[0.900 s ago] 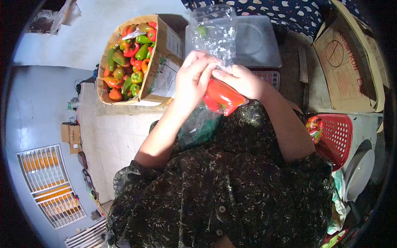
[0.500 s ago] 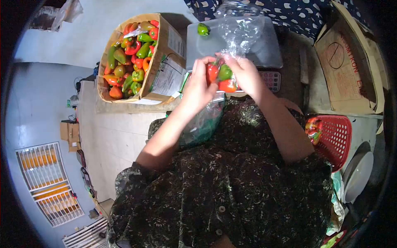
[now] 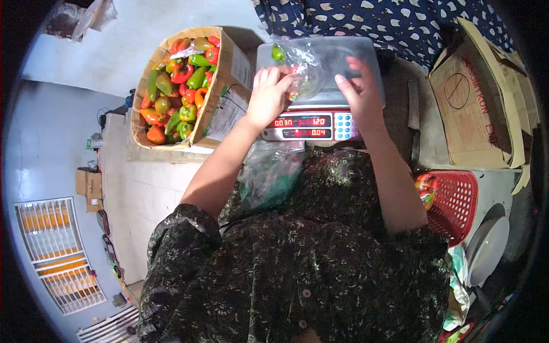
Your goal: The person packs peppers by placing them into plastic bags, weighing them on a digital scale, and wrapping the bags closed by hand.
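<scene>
My left hand (image 3: 267, 97) is closed on a clear plastic bag (image 3: 306, 66) above the left part of the scale's grey pan (image 3: 337, 91). Bits of red and green peppers show through the bag, partly hidden by my fingers. Over the right part of the pan, my right hand (image 3: 364, 94) has its fingers spread and holds nothing. One small green pepper (image 3: 278, 52) rests on the pan near its far left corner, beside the bag. Red digits glow on the scale's display (image 3: 303, 126), just below my hands.
To the left stands a cardboard box (image 3: 234, 74) full of red, green and orange peppers. An opened carton (image 3: 469, 97) is at the right, above a red basket (image 3: 457, 200) with bagged peppers (image 3: 426, 188). A clear, greenish plastic bag (image 3: 269, 177) hangs before my lap.
My hands have parted: the right let go of the bag of peppers and moved right. The bag shifted left and up with my left hand, uncovering the scale's display.
</scene>
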A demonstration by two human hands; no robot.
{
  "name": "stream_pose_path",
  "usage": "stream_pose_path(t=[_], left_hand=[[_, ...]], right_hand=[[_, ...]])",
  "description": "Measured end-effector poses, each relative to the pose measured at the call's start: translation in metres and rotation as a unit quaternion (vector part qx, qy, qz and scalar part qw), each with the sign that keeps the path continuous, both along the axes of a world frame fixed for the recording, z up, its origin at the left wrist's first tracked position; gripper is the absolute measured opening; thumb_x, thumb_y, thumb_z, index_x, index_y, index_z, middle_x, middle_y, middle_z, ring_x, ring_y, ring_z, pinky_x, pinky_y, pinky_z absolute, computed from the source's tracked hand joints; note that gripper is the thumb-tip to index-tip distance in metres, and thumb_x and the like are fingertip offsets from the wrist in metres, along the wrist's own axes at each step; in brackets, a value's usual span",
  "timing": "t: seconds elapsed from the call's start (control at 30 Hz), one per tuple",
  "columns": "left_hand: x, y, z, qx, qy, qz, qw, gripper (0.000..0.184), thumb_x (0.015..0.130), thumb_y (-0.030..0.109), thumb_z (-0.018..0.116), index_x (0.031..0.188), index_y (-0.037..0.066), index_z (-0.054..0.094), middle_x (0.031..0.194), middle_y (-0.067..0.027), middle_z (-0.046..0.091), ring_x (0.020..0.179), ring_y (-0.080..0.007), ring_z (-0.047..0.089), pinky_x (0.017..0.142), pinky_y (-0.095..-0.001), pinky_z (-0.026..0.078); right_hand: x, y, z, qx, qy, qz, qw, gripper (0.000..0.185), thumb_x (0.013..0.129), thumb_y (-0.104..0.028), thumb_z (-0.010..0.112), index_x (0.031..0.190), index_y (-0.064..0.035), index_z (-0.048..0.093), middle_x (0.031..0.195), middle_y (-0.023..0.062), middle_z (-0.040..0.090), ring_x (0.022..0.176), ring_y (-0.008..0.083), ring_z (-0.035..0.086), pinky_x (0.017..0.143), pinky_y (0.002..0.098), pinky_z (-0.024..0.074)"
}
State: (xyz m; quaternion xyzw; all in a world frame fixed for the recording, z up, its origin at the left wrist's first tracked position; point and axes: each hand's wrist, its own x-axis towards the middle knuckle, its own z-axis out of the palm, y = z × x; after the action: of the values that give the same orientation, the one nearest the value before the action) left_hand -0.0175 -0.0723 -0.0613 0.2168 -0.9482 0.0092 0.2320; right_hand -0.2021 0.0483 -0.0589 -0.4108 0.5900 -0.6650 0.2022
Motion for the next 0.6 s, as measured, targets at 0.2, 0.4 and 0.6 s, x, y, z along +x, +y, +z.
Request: stream_pose_path(t=[0.2,0.4,0.6], left_hand=[[-0.005,0.019,0.007,0.296,0.252,0.009,0.921,0.027,0.082,0.008,0.052,0.109,0.004,0.054,0.105,-0.0136,0.053,0.098,-0.0229,0.052,0.082,-0.0318,0.043],[-0.020,0.074,0.065,0.348,0.172,0.072,0.919,0.027,0.084,0.023,0.063,0.102,0.003,0.059,0.078,-0.0120,0.060,0.074,-0.0206,0.061,0.067,-0.0311,0.048],[-0.002,0.105,0.087,0.299,0.263,0.037,0.917,0.007,0.080,0.005,0.061,0.087,0.002,0.062,0.081,-0.0107,0.061,0.073,-0.0249,0.062,0.064,-0.0316,0.048]], right_hand=[[0.005,-0.004,0.013,-0.029,0.228,0.051,0.972,0.036,0.076,-0.018,0.069,0.110,-0.0090,0.061,0.119,0.0103,0.050,0.105,0.0251,0.052,0.086,0.0358,0.0427],[0.030,0.023,0.048,-0.028,0.447,0.104,0.888,0.019,0.065,-0.018,0.066,0.080,-0.0064,0.062,0.094,0.0078,0.055,0.087,0.0279,0.053,0.075,0.0464,0.0402],[0.036,0.042,0.043,-0.111,0.180,0.188,0.959,0.011,0.075,-0.009,0.058,0.083,-0.0040,0.062,0.092,0.0100,0.061,0.086,0.0255,0.058,0.078,0.0380,0.0441]])
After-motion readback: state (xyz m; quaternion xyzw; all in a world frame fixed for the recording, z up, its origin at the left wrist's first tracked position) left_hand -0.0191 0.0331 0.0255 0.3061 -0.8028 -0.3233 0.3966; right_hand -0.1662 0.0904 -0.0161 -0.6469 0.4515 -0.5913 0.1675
